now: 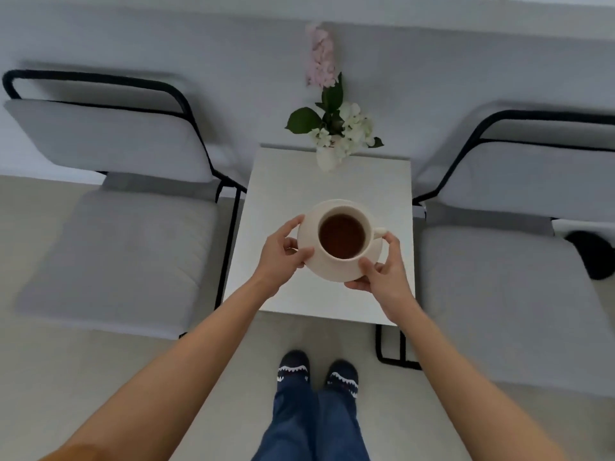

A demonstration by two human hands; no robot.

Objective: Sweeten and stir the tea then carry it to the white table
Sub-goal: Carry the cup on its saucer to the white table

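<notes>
Below, two grey cushioned chairs with black frames flank the scene, the left chair (113,234) and the right chair (512,261), standing on a pale floor (100,377). Between them sits the white tabletop (283,181), square and bare in its middle. At its far edge stands a white vase (327,159) of white and pink flowers (346,128) with green leaves. Over the near half of the tabletop both bare arms reach forward, holding a cream saucer (327,272) by its rim; whether it touches the tabletop cannot be told. The left hand (283,257) has its grip pinching the saucer's left edge, thumb on top, and the right hand (386,271) pinches the near right edge likewise. On the saucer sits a cream cup (366,224) of dark tea (342,236), handle pointing right.
</notes>
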